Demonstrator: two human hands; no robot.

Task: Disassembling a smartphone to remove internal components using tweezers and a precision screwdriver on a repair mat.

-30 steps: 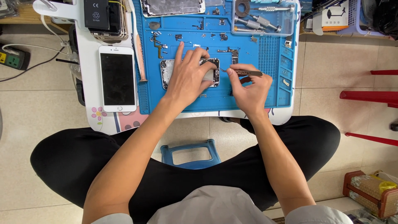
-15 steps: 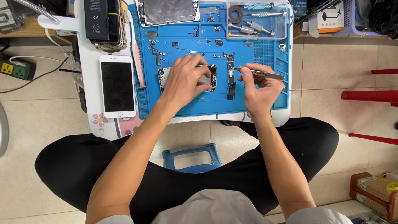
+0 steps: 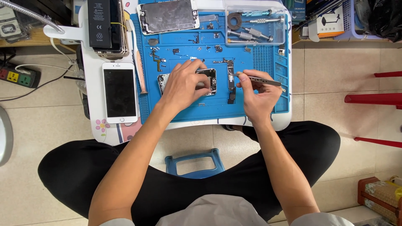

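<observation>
On a small white table (image 3: 100, 129) over a tiled floor, the blue mat (image 3: 251, 106) is strewn with removed parts, so disassembly looks well along: the left hand (image 3: 184, 83) presses down the phone body (image 3: 209, 81) mid-mat, the right hand (image 3: 259, 94) pinches tweezers (image 3: 257, 78) at a strip-shaped part (image 3: 231, 81) beside it.

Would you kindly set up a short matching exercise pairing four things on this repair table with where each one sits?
Things:
1. tweezers
2. white phone
3. screwdrivers
4. phone frame

Places:
A. in the clear tray at the far right of the blue mat
B. under the left hand
C. face up on the white table, left of the mat
D. in the right hand

Pairs: 1-D, 2-C, 3-A, 4-B
</observation>
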